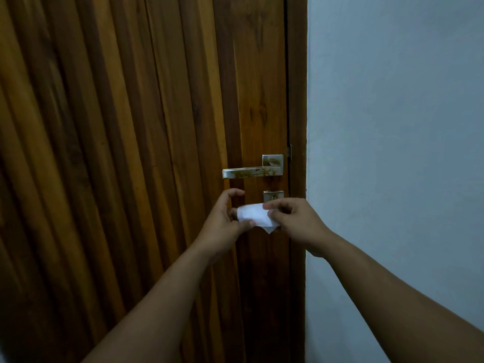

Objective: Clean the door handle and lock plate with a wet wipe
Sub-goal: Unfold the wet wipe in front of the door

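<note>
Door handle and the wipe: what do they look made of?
Door handle: looks like metal, brushed silvery finish with a dull sheen and brown, rust-like stains. Wipe: thin white nonwoven sheet, limp and creased between both hands; wetness cannot be judged.

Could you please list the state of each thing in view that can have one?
Door: shut.
Handle: level, stained, not touched.
Lock plate: no key in it, lower edge hidden behind the wipe.
Wipe: folded, held by both hands, off the metal.
Left hand: pinching the wipe.
Right hand: pinching the wipe.
</note>
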